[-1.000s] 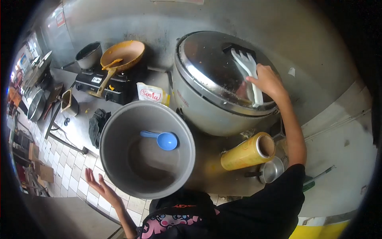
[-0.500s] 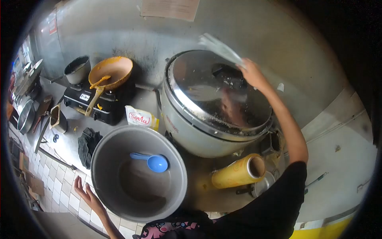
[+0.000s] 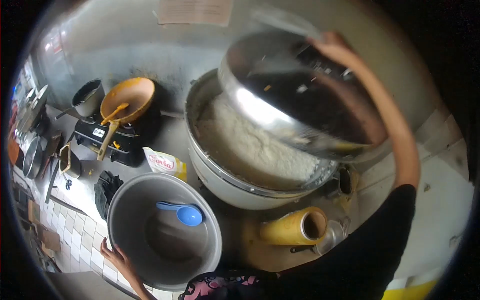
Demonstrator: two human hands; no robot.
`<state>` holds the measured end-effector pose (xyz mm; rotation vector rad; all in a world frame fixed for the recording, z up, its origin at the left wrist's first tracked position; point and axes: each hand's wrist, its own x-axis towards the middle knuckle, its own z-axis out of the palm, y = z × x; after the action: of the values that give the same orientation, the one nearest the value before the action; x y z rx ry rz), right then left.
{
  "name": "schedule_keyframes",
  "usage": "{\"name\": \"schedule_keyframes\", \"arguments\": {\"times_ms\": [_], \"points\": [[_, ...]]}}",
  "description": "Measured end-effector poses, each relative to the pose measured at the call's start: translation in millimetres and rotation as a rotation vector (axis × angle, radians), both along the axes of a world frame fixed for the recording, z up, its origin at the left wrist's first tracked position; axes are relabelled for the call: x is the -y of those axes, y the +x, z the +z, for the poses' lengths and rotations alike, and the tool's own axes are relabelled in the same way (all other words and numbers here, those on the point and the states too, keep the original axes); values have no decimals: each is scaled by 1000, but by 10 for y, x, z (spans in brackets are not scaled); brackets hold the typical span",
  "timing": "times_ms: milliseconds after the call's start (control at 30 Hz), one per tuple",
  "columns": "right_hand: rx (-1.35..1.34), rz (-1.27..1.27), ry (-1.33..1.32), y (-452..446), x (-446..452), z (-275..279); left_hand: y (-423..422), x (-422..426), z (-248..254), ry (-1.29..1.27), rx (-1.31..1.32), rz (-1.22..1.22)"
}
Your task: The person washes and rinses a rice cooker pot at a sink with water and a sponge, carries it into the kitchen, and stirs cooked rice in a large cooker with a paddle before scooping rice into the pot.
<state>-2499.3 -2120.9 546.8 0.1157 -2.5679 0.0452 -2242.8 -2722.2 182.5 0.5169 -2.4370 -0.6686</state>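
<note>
Lid [image 3: 280, 90], right hand [image 3: 334, 47] raised; fingers clasp lid, utensil [image 3: 286, 21]; left hand [image 3: 118, 258] splayed beside pot [image 3: 132, 225]

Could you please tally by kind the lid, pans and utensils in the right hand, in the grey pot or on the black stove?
Lid: 1
Pans: 2 (frying pan, saucepan)
Utensils: 3 (blurred white utensil, blue scoop, orange spatula in the frying pan)
Total: 6

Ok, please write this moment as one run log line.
right hand: holds lid and blurred pale utensil | cooker: rice showing | left hand: beside grey pot, contact unclear | blue scoop: inside grey pot
</note>
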Motion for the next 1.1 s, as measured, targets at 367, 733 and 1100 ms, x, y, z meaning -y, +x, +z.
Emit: {"name": "schedule_keyframes", "arguments": {"times_ms": [367, 733, 1100], "points": [[-166, -542, 71, 1772, -1373, 384, -374, -18, 238, -140, -15, -189], [-169, -747, 27, 2943, -3161, -777, -187, -345, 387, -429, -63, -181], [-46, -936, -56, 3733, -3786, -1635, -306, -723, 576, -620, -51, -237]]}}
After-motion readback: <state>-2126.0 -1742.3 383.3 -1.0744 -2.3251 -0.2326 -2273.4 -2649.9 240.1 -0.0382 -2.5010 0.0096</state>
